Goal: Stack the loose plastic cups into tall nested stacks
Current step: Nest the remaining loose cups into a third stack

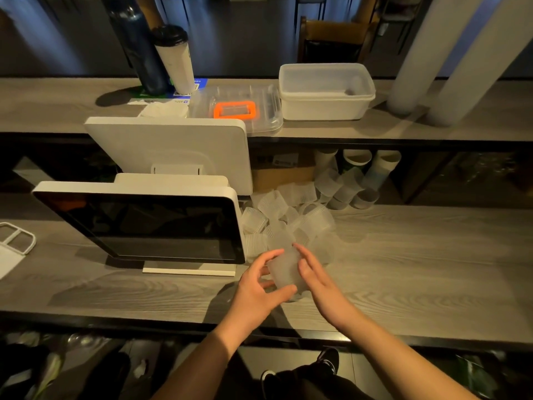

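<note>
Left hand: the left hand point(259, 287) sits over the near part of the bench point(403, 269), its fingers point(269, 256) curled round the left side of a translucent cup stack point(284, 269), thumb low at the stack's near end.
Right hand: the right hand point(315, 277) is against the right side of the same cup stack, fingers fairly straight and lying together along its wall; whether the thumb closes round it cannot be told.
Cup stack: short, lying tilted between the two hands, just above the bench surface, just right of the monitor's base.
Loose cups: a heap of ribbed translucent plastic cups point(291, 217) lies on the bench just beyond the hands, tipped every way, touching one another and reaching back under the raised shelf point(432, 125).
Monitor: a white-framed touchscreen point(144, 223) stands on the bench left of the heap, screen dark; a second white screen back point(170, 151) stands behind it.
Shelf: carries a white plastic tub point(326, 92), a clear lidded box with an orange handle point(235, 109), a dark bottle point(138, 44) and a white lidded cup point(174, 59) side by side.
Tall stacks: two long white nested stacks point(450, 53) lean at the right end of the shelf.
Under shelf: more cup sleeves point(357, 168) and a cardboard box point(282, 171).
</note>
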The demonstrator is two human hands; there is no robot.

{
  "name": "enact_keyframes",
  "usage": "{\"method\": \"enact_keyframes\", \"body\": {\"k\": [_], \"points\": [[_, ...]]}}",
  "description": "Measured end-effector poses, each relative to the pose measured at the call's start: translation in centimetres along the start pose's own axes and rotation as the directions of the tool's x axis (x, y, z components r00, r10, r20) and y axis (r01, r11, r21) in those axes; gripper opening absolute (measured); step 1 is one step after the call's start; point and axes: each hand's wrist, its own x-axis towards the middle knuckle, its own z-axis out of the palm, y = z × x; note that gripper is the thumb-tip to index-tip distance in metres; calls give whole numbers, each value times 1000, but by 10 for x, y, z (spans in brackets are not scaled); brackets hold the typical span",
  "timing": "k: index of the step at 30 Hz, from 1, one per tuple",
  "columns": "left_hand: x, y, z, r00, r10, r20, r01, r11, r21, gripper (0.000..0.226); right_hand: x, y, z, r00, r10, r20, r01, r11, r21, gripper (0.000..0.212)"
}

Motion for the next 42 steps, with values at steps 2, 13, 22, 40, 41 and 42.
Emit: {"method": "enact_keyframes", "body": {"k": [2, 13, 22, 40, 41, 42], "points": [[2, 1, 0, 1000, -2, -14, 2, 999, -43, 61, 2, 5, 6, 999, 16, 52, -16, 1000, -13, 89], [3, -14, -22, 993, -55, -100, 37, 984, -176, 61, 47, 69, -29, 981, 142, -130, -191, 797, -573, 86], [3, -22, -30, 986, -92, -139, 69, 984, -163, 65, 49, 92, -15, 988, 92, -121, -149, 743, -652, 93], [7, -17, -19, 996, -93, -11, 90, 981, -173, 61, 6, 33, -36, 973, 159, -169, -59, 875, 481, 82], [7, -17, -18, 996, -90, -2, 89, 982, -166, 62, 4, 29, -38, 977, 139, -160, -52, 890, 453, 85], [8, -16, -16, 996, -86, 10, 86, 985, -153, 63, 1, 23, -39, 983, 110, -144, -38, 902, 431, 80]]}}
